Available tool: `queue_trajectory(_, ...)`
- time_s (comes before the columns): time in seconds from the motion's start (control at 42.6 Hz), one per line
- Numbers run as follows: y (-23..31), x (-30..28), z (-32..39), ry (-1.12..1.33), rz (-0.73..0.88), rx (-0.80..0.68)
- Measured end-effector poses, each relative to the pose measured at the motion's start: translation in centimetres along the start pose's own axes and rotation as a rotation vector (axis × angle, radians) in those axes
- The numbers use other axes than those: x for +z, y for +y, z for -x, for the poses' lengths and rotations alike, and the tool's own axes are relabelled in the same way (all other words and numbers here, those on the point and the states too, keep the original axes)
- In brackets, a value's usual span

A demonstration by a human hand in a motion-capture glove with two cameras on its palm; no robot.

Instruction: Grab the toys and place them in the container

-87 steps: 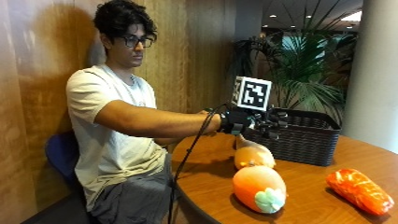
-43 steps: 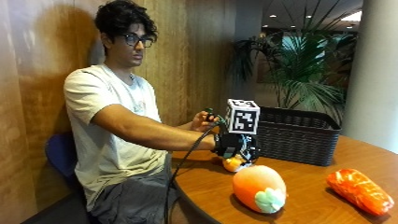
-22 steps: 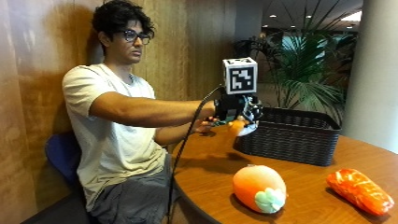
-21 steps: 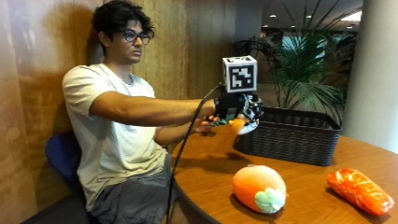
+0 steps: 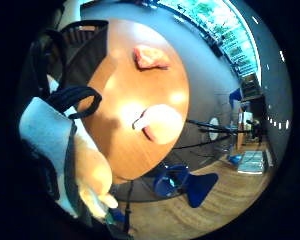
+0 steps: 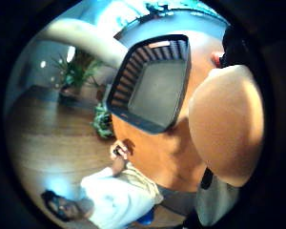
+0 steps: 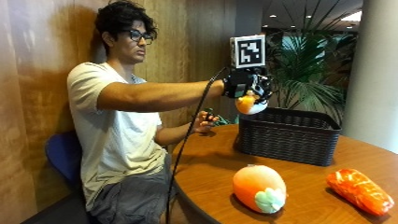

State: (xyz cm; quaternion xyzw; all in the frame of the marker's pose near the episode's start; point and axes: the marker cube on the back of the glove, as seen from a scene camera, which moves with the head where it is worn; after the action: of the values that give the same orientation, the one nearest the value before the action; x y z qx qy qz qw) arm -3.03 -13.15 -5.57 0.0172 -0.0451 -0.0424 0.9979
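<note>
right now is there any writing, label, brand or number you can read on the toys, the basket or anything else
None: no readable words, labels, brands or numbers show in any view.
Round orange plush toy on the table: no text.
Red-orange toy: no text.
Dark basket: no label visible.
Small orange and white toy held in the gloved right hand: no text to be made out.

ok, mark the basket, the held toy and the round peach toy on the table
dark wicker basket point(image 7: 283, 140), outside view, front wall
orange-and-white plush toy point(image 7: 250, 103), outside view, body below the gloved right hand point(image 7: 244, 84)
round peach plush toy point(image 7: 258, 185), outside view, its upper side
</note>
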Motion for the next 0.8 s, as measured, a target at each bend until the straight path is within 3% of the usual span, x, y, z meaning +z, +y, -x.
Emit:
queue_trajectory(0.399,-3.6,-5.6,2.5,0.173,-0.001,0.008)
queue_trajectory(0.799,-8.3,-8.2,9.0,0.122,-0.046,-0.067)
